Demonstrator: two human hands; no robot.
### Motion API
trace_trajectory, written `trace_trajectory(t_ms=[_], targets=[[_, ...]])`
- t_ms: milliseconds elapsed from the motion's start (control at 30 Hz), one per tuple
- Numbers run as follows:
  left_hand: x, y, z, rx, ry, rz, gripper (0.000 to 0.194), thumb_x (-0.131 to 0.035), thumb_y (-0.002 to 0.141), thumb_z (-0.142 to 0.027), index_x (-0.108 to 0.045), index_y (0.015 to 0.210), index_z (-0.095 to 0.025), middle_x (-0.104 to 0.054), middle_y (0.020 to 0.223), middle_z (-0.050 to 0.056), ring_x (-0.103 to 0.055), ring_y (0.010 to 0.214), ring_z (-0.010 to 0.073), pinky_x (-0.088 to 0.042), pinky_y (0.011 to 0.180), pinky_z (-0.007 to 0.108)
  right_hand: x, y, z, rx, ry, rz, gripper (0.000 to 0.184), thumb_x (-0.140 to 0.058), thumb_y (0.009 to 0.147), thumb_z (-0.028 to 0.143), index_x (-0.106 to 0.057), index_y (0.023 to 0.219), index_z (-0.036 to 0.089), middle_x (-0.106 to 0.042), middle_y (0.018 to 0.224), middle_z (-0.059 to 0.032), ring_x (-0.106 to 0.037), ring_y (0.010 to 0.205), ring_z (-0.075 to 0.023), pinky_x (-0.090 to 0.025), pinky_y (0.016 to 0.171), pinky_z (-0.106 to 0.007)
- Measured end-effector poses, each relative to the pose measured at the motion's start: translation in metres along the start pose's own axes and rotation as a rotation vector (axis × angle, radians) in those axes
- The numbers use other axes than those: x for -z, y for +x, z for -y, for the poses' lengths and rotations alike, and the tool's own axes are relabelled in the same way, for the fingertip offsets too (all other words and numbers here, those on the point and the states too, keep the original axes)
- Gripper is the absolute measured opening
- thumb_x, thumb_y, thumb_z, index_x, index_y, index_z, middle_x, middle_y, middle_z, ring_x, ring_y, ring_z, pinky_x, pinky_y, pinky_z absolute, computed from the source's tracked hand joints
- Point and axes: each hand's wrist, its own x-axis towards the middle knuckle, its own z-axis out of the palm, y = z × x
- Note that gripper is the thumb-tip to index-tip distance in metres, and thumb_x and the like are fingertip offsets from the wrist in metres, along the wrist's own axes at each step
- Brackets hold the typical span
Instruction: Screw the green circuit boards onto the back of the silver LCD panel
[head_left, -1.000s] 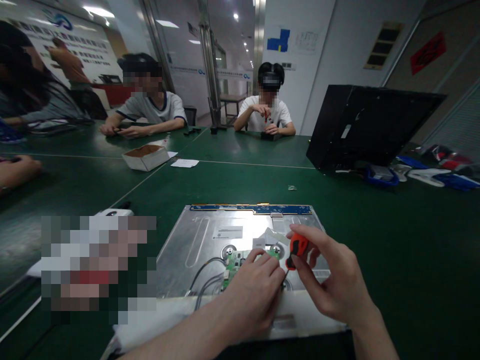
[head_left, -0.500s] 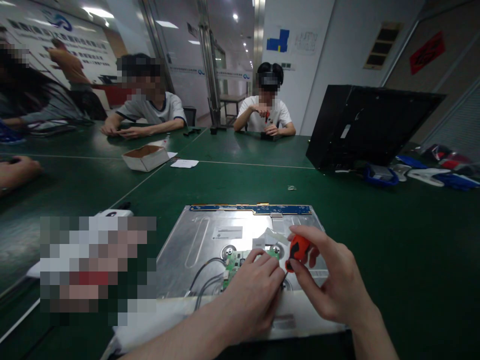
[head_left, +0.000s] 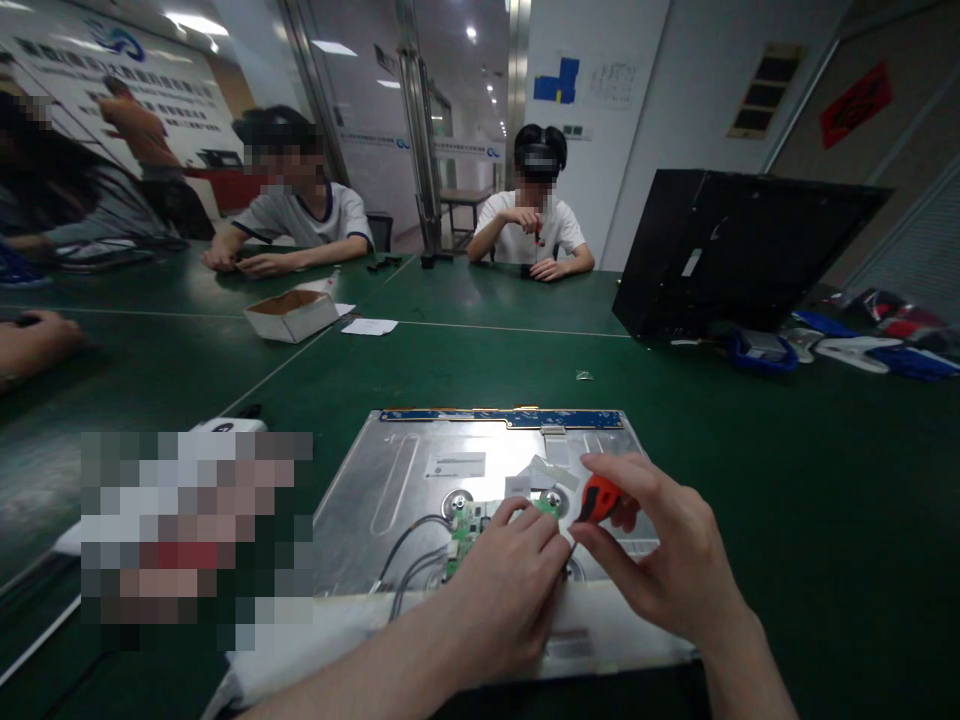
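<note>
My right hand [head_left: 664,550] grips the red-orange and black handle of a screwdriver [head_left: 600,497] between thumb and fingers. Its thin shaft slants down and left towards my left hand [head_left: 517,555], and the tip is hidden there. The left fingers are curled and closed over a green circuit board [head_left: 466,525]; what they pinch, if anything, is out of sight. Beneath both hands lies a flat silver metal panel [head_left: 352,530], with a blue circuit strip [head_left: 480,418] along its far edge. Dark cables [head_left: 412,535] run from the green board towards me.
Left of the panel lies a partly blurred-out white object [head_left: 240,427]. An open white box [head_left: 291,318] and a paper slip [head_left: 369,327] are farther back. A large black casing [head_left: 742,250] stands at the right. Co-workers sit across the green table [head_left: 787,480].
The screwdriver handle has turned and tilted slightly in my right hand, and the thumb and fingers have shifted around it. My left hand stays in place.
</note>
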Motion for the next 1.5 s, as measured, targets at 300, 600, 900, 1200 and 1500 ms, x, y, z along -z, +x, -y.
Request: trace_trajectory(t_ms=[300,600,900,1200,1500], targets=[[0.0024,0.0008,-0.0013,0.004,-0.006,0.022,0.018,-0.052,0.083,-0.019,-0.056,0.101,-0.018,-0.063,0.102,0.008,-0.058,0.097,0.0244,-0.034,0.102,0.044,0.0001,-0.0002,0.0004,-0.05,0.024,-0.015,0.044,-0.058,0.085,0.014,-0.044,0.126,0.021,-0.059,0.082,0.0016,-0.052,0.057,-0.0108,-0.044,0.05,-0.023],[0.0021,0.0,-0.002,0.004,0.016,0.012,0.014,-0.051,0.085,-0.02,-0.056,0.099,-0.019,-0.063,0.1,0.008,-0.057,0.096,0.024,-0.034,0.102,0.044,0.0008,-0.0004,0.0004,-0.018,-0.005,-0.009,0.041,-0.06,0.088,0.022,-0.042,0.125,0.021,-0.06,0.083,0.0012,-0.051,0.058,-0.0109,-0.044,0.051,-0.023],[0.0017,-0.0003,-0.0007,-0.008,0.012,0.021,0.016,-0.053,0.083,-0.019,-0.056,0.099,-0.018,-0.062,0.098,0.007,-0.057,0.093,0.0236,-0.034,0.1,0.044,-0.0016,-0.0018,0.0008,-0.087,0.063,-0.038,0.047,-0.056,0.081,0.011,-0.042,0.125,0.022,-0.061,0.09,-0.0016,-0.055,0.061,-0.012,-0.047,0.052,-0.024],[0.0013,-0.0008,-0.0014,-0.005,0.01,-0.001,0.016,-0.052,0.084,-0.019,-0.056,0.1,-0.019,-0.063,0.101,0.008,-0.058,0.096,0.0245,-0.034,0.101,0.044,-0.0007,0.0008,-0.0023,0.001,0.007,-0.003,0.038,-0.06,0.089,0.023,-0.046,0.124,0.024,-0.061,0.083,0.0005,-0.053,0.058,-0.011,-0.045,0.051,-0.023],[0.0023,0.001,-0.0014,-0.012,0.009,0.017,0.016,-0.052,0.082,-0.018,-0.056,0.098,-0.018,-0.063,0.098,0.008,-0.058,0.093,0.0248,-0.034,0.1,0.045,0.0019,0.0006,0.0029,-0.063,0.091,0.019,0.052,-0.055,0.083,0.01,-0.042,0.131,0.021,-0.062,0.09,-0.0012,-0.054,0.062,-0.0117,-0.047,0.053,-0.024]])
